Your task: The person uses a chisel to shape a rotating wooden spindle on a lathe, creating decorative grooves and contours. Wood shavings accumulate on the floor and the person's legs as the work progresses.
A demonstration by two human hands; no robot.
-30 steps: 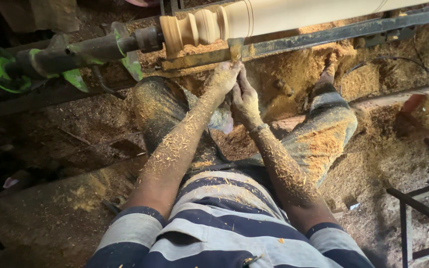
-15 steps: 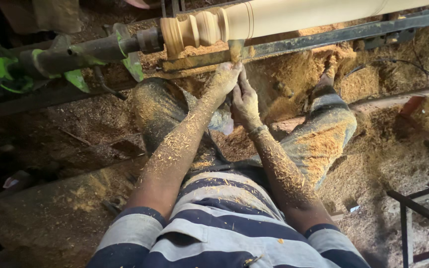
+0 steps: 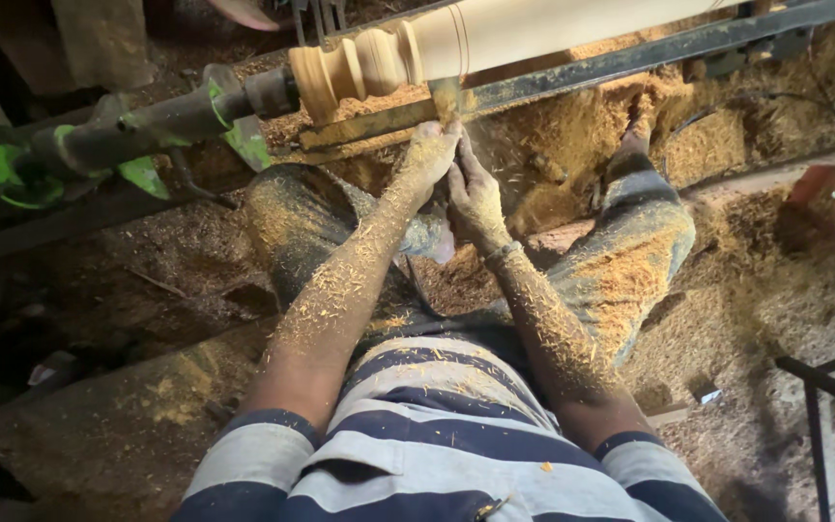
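Sawdust and shavings (image 3: pixel 727 290) blanket the floor across the whole frame, heaped thick under the lathe bed (image 3: pixel 630 60) that runs along the top edge. On it lies a pale wooden spindle (image 3: pixel 495 34), already cut into beads and coves at its left end and plain toward the upper right. Just below it, in the upper centre, both hands meet at a narrow chisel (image 3: pixel 445 97): the left hand (image 3: pixel 429 153) is clenched around the blade close under the wood, and the right hand (image 3: pixel 475 193) is wrapped on the tool just beside it (the handle itself is hidden). The tip sits at or very near the spindle; contact cannot be made out. Judging from this, shaping of the next ring is in hand, and the next move calls for steady, light pressure against the rest.
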